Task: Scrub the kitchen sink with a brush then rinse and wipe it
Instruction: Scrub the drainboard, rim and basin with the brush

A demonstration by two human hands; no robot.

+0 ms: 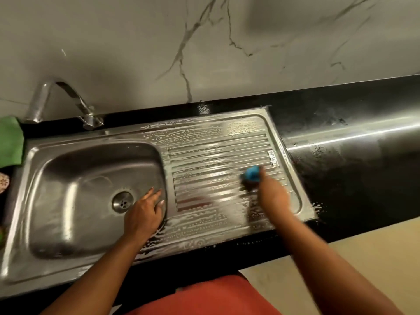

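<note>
I am gripping the blue brush (251, 173) in my right hand (271, 194), fingers curled round it, and pressing it onto the ribbed draining board (216, 155) of the sink (16, 253), near the board's right end. My left hand (143, 212) is lying flat, fingers straight, on the ridge between basin (68, 212) and board. I am judging this as the scrubbing step: suds are covering the board, while the basin is showing only its drain (122, 200) and a wet sheen. Next the brush is probably needing to go into the basin, before rinsing at the tap (66, 96) and wiping, perhaps with the green cloth (10, 142) lying left of the sink.
</note>
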